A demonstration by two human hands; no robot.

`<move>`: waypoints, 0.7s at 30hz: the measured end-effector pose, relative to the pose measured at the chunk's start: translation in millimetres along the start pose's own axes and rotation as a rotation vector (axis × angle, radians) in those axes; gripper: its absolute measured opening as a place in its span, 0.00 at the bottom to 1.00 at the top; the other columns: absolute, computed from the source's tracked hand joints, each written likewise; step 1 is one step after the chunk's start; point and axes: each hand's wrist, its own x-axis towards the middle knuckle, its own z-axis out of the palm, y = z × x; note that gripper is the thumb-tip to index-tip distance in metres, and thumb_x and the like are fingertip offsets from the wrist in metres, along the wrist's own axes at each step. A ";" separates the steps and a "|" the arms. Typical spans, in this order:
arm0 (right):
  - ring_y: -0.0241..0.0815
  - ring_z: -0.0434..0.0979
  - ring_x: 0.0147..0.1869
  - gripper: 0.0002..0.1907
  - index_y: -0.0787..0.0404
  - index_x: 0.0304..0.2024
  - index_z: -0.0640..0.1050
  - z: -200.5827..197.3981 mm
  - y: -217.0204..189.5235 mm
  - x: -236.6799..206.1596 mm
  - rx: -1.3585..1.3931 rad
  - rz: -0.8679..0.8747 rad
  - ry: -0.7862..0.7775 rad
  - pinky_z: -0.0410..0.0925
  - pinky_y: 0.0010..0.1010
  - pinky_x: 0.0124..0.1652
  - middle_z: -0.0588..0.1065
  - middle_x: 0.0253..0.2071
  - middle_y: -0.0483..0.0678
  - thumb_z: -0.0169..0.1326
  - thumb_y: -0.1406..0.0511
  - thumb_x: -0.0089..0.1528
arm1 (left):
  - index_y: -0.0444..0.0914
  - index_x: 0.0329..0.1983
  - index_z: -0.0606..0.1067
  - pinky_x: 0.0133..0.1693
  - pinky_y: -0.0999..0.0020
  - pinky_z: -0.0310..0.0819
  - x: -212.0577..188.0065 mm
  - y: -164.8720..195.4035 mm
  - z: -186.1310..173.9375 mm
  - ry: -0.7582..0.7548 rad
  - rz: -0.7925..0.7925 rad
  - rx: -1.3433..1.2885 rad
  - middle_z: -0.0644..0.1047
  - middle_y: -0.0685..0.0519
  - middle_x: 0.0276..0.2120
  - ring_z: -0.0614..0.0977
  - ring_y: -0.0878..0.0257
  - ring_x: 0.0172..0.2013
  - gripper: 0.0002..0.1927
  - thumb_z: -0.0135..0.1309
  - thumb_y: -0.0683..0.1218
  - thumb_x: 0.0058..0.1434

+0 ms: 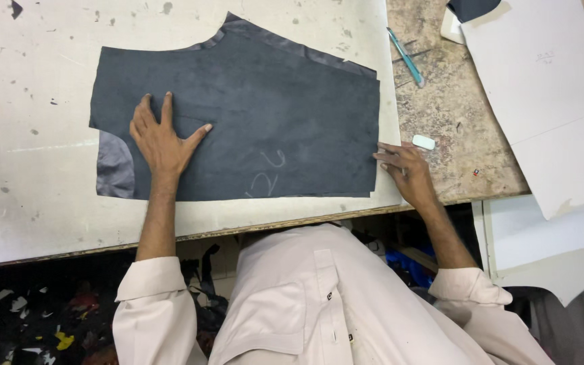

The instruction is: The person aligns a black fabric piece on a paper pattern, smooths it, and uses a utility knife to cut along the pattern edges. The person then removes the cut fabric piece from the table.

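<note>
head view, looking down over a desk [454, 122]. a pale board [28, 176], scuffed and spotted, covers most of the desk; bare mottled stone-like top shows along the right side. a dark grey cut panel [292, 115] lies flat on the board, its right edge at the board's right edge, faint chalk marks near its front edge; a shinier grey layer shows under it at the left and along the top.

left hand [162, 138] flat on the panel's left part, fingers spread open, pressing down, gripping nothing. right hand [403, 167] at the panel's front right corner, fingers [388, 155] curled at the edge; cannot tell if they pinch it.

white chalk [424, 142] lies just beside the right hand on bare desk. a teal pen [405, 57] lies near the far edge. pale paper patterns [549, 88] overlap the right end. coloured scraps [35, 331] litter the dark floor below the front edge.
</note>
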 end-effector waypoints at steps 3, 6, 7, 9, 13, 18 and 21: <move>0.47 0.73 0.62 0.18 0.50 0.53 0.83 -7.2 -0.5 -18.3 -0.031 -0.036 -0.005 0.68 0.34 0.61 0.75 0.64 0.42 0.58 0.72 0.62 | 0.40 0.75 0.67 0.65 0.37 0.49 -3.9 4.9 -1.7 0.017 0.020 0.027 0.59 0.32 0.70 0.58 0.38 0.69 0.54 0.59 0.79 0.58; 0.49 0.70 0.61 0.21 0.51 0.53 0.83 -10.1 -5.4 -34.2 -0.125 -0.099 -0.012 0.67 0.36 0.61 0.74 0.65 0.42 0.56 0.75 0.61 | 0.41 0.75 0.67 0.65 0.37 0.49 -6.6 10.7 -4.8 0.032 0.036 0.048 0.60 0.33 0.69 0.58 0.38 0.69 0.53 0.59 0.79 0.58; 0.49 0.70 0.61 0.22 0.50 0.53 0.83 -10.7 -5.7 -37.0 -0.152 -0.114 -0.007 0.67 0.35 0.61 0.74 0.66 0.42 0.55 0.76 0.61 | 0.41 0.75 0.67 0.66 0.37 0.50 -8.0 12.3 -6.5 0.031 0.035 0.042 0.59 0.33 0.70 0.59 0.39 0.70 0.53 0.59 0.79 0.58; 0.49 0.70 0.61 0.23 0.50 0.53 0.83 -11.2 -3.3 -42.3 -0.181 -0.129 0.016 0.67 0.35 0.62 0.73 0.66 0.41 0.55 0.77 0.60 | 0.42 0.75 0.67 0.67 0.38 0.50 -6.8 14.3 -9.6 0.028 0.040 0.046 0.59 0.34 0.70 0.59 0.40 0.70 0.53 0.59 0.79 0.58; 0.49 0.70 0.62 0.26 0.49 0.55 0.83 -7.0 9.0 -54.9 -0.175 -0.152 0.070 0.68 0.33 0.62 0.73 0.67 0.40 0.54 0.78 0.59 | 0.42 0.74 0.67 0.66 0.38 0.49 -10.3 18.1 -9.9 0.011 0.024 0.060 0.59 0.35 0.69 0.58 0.40 0.69 0.53 0.60 0.78 0.55; 0.51 0.69 0.65 0.24 0.51 0.57 0.81 7.3 17.8 -69.5 -0.140 -0.220 0.172 0.66 0.40 0.62 0.72 0.68 0.43 0.58 0.74 0.59 | 0.43 0.74 0.68 0.68 0.40 0.49 -17.1 20.9 -6.8 0.035 0.025 0.039 0.59 0.37 0.70 0.57 0.41 0.70 0.52 0.61 0.77 0.55; 0.51 0.68 0.67 0.24 0.51 0.59 0.79 11.1 17.9 -73.8 -0.130 -0.213 0.181 0.64 0.43 0.64 0.71 0.68 0.43 0.58 0.72 0.61 | 0.43 0.74 0.68 0.68 0.40 0.48 -18.1 22.8 -7.7 0.026 0.021 0.043 0.59 0.37 0.70 0.57 0.42 0.70 0.52 0.62 0.77 0.54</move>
